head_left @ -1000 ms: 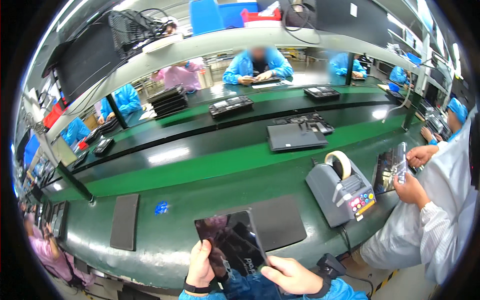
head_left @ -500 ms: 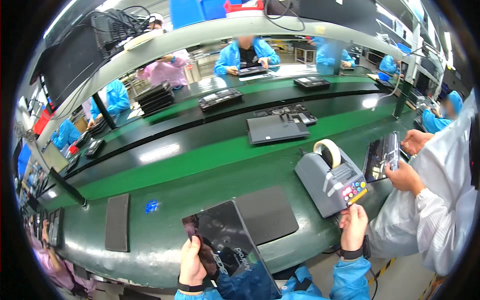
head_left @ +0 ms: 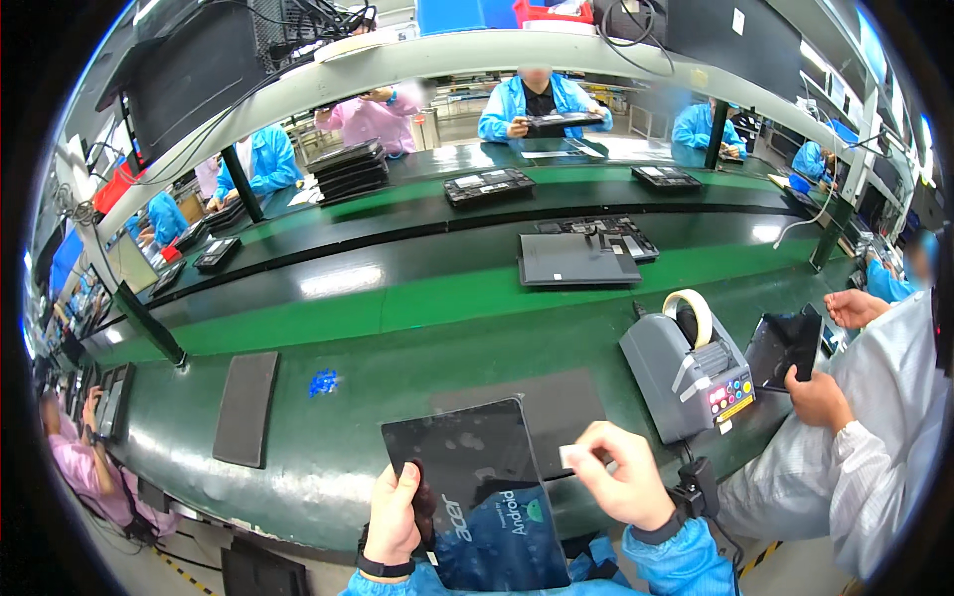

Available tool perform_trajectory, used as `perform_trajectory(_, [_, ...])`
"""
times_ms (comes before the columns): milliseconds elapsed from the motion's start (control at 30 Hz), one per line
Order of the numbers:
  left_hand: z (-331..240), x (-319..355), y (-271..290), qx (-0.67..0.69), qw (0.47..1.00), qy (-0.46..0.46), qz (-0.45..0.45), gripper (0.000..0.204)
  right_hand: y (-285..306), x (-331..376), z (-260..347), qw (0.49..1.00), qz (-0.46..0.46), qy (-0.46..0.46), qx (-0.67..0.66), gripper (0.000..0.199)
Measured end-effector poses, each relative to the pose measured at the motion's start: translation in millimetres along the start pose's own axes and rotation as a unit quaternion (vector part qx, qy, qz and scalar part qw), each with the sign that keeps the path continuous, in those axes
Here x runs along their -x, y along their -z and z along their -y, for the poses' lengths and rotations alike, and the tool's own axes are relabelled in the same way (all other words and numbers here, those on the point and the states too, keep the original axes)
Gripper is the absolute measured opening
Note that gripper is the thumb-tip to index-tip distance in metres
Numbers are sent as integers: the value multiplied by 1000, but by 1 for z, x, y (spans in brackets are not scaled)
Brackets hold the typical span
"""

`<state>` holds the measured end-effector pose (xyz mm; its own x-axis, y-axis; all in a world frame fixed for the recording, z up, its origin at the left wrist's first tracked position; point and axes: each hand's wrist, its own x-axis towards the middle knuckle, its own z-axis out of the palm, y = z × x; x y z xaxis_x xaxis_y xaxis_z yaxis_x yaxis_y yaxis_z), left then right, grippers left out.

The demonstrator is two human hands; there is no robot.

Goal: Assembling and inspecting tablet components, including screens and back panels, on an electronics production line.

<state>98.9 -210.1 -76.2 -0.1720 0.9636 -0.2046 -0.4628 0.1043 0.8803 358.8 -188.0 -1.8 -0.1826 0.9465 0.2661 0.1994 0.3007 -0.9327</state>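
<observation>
My left hand [head_left: 395, 517] grips a black tablet [head_left: 467, 477] by its left edge, thumb on the glass. The screen is lit with white lettering, and the tablet is tilted up toward me. Just right of its upper edge, my right hand [head_left: 628, 479] pinches a short, pale piece of tape [head_left: 568, 456] between thumb and fingertips; the tape looks apart from the tablet. Partly behind both lies a flat dark mat [head_left: 566, 397]. To the right stands a grey tape dispenser [head_left: 656, 382] with coloured buttons and a cream roll of tape [head_left: 688, 304] on top.
A dark rectangular pad [head_left: 245, 409] and a small blue heap [head_left: 323, 382] lie on the green bench at left. Beyond are a grey panel [head_left: 578, 260] and opened devices. At right, a co-worker's hand [head_left: 820, 397] holds another tablet [head_left: 785, 348]. More co-workers sit across the bench.
My right hand has moved from the dispenser's front up and left to the tablet, carrying a piece of tape. My left hand has turned the tablet more upright. The view has shifted.
</observation>
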Motion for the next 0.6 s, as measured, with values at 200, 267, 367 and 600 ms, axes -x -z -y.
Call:
perform_trajectory(200, [1,2,-3,-7,1000,-28,-4,21,-20,-19,4,995,62,-69,29,21])
perform_trajectory(267, [2,2,-1,-4,999,-35,0,22,-23,-18,-8,996,52,-54,46,22])
perform_trajectory(367, [3,4,4,-12,999,-27,14,23,-26,-16,-9,996,32,-73,48,24])
perform_trajectory(600, [10,2,1,-10,998,-55,-9,26,-42,-10,-20,992,-48,-109,35,27])
